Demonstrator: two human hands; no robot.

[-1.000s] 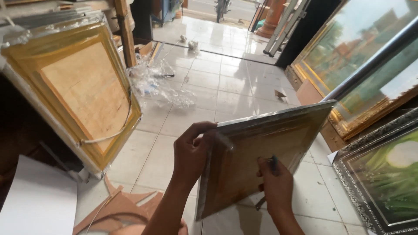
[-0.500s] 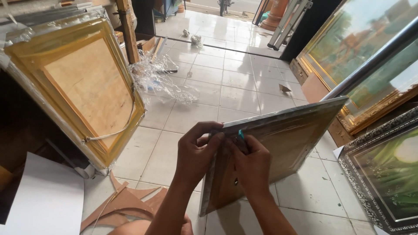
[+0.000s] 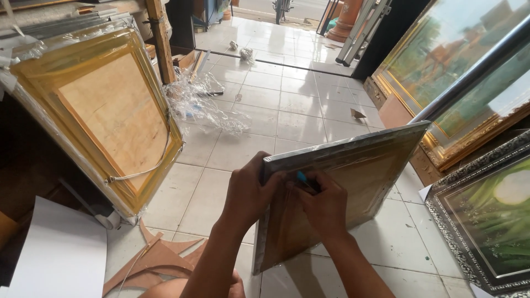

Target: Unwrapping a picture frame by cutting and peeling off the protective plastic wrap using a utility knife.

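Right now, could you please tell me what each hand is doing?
Left hand: closed on the corner of the wrapped frame.
Right hand: closed on a small blue-tipped tool against the frame's back.

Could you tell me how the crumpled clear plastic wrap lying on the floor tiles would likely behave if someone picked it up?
The plastic wrap would probably be floppy: it lies in loose, crumpled folds rather than holding a shape. It looks thin and see-through, so likely very light. On the glossy floor tiles it might slide or drift at a slight push.
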